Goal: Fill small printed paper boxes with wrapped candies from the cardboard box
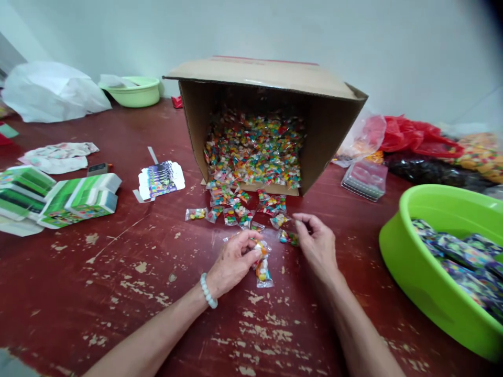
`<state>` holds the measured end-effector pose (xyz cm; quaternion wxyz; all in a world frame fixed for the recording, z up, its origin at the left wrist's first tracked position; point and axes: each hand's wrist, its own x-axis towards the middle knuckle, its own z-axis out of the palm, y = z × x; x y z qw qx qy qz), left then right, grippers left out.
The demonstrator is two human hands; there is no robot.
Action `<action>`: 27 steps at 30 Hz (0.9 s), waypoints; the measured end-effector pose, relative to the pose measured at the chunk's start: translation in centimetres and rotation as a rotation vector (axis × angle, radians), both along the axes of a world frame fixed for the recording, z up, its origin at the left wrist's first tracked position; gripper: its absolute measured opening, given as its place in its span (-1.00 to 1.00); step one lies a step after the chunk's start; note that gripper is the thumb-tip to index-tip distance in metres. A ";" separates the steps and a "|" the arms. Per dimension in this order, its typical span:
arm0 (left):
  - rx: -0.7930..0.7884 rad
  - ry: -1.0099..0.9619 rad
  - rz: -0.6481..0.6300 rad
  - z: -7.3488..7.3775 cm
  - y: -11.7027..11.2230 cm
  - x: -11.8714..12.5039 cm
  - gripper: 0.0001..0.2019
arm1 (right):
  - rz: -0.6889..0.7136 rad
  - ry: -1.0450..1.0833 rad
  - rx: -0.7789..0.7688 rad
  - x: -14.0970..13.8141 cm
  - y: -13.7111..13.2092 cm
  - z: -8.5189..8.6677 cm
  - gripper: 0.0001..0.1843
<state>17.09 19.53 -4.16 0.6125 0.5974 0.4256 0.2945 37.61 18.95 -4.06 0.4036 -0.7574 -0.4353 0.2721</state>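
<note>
My left hand [236,261], with a pale bead bracelet [208,291] on its wrist, is closed on small clear candy packets [263,269] near the middle of the table. Thumb and fingers pinch the upper part of them. To the right, my right hand [317,238] has its thumb and forefinger close together at the end of a candy packet [288,238] lying on the table. Ahead of both hands, more packets [238,205] spill from a cardboard box [322,125] on its side, its open mouth facing me. Many colourful packets [255,146] fill its lower part.
A lime-green tub [393,241] with dark printed packs stands at the right. Flattened printed cartons [161,179] and green cartons [82,201] lie left. Behind are a pale green basin [133,94], a white bag [55,94], a clear plastic case [364,180] and red bags [416,137].
</note>
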 end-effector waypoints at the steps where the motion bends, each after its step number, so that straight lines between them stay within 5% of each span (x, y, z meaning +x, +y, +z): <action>1: 0.024 0.021 -0.003 -0.1 0.0 -0.1 -0.71 | -0.027 -0.065 -0.042 0.6 1.4 -0.1 -0.47; 5: 0.206 0.190 -0.009 -0.4 -0.1 -0.4 -0.73 | -0.102 -0.176 -0.216 1.2 6.3 -0.8 -0.44; 9: 0.297 0.292 -0.020 -0.6 -0.4 -0.4 -0.75 | -0.143 -0.179 -0.248 0.7 8.2 -1.7 -0.43; 14: 0.339 0.314 -0.037 -0.8 -0.3 -0.2 -0.79 | -0.089 -0.045 -0.197 1.9 7.7 -2.0 -0.52; 22: 0.798 0.383 0.038 -0.5 -0.1 -0.1 -0.75 | -0.013 0.274 -0.071 0.7 2.8 0.8 -0.05; 24: 0.723 0.324 0.099 0.3 -0.1 -0.2 -0.72 | 0.040 0.331 -0.063 -0.8 0.8 1.8 -0.10; 27: 0.221 0.023 0.067 1.5 -0.2 -0.3 -0.55 | 0.146 0.367 -0.056 -3.0 -2.2 3.1 -0.27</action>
